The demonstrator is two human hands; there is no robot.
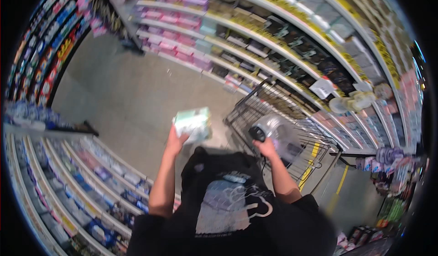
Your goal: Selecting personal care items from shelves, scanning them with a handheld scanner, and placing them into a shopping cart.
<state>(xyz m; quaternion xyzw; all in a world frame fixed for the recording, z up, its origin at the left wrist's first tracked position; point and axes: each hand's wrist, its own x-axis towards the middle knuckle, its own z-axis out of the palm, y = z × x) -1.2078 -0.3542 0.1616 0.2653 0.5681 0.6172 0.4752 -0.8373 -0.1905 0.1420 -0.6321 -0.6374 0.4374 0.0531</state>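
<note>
A pale green and white soft package (194, 123), blurred by motion, is held up in front of me by my left hand (176, 139), its fingers closed on the near left edge. My right hand (265, 147) is closed around a dark rounded object (257, 133) at the near side of a wire shopping cart (305, 167). What that object is cannot be made out. Just beyond it, a clear plastic-wrapped item (277, 130) lies in the cart, partly hidden by my right hand.
Long shelves (255, 41) of boxed and pink-packed goods run along the far and right side. Another shelf row (86, 178) stands close at my left. A further rack (45, 51) rises at the far left. Grey floor (123, 87) stretches between them, and yellow lines (340, 185) mark it at right.
</note>
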